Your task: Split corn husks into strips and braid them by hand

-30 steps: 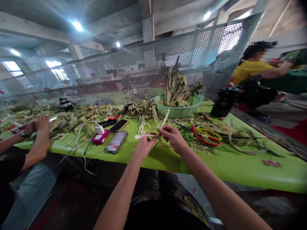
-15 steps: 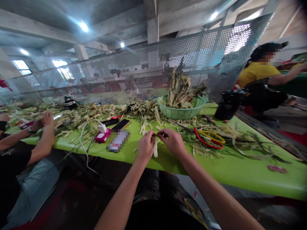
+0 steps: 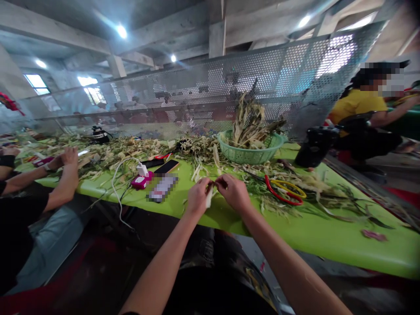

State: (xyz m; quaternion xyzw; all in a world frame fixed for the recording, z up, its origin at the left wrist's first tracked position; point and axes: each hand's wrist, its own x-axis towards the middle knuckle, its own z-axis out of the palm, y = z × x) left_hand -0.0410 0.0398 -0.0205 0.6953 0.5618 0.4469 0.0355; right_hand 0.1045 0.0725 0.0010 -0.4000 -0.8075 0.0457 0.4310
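Over the near edge of the green table, my left hand (image 3: 197,199) is closed on a pale strip of dried corn husk (image 3: 209,200), which hangs below its fingers. My right hand (image 3: 233,193) pinches at the top end of the same strip, its fingertips almost meeting those of the left. What lies between the fingertips is small and partly hidden. Just beyond my hands lie loose pale husk strips (image 3: 197,169). To the right of my right hand are scissors (image 3: 282,197) with red and yellow handles.
A green plastic basket (image 3: 249,155) holds dried husks (image 3: 246,120). Left of my hands lie two phones, the nearer one (image 3: 163,188) blurred, and a magenta power socket (image 3: 141,180) with a white cable. A black container (image 3: 315,146) stands right. Co-workers sit at both sides.
The husk strip's lower end has drawn up and tilted towards my left palm, so less of it hangs down. Both hands stay close together; the view has turned slightly left.
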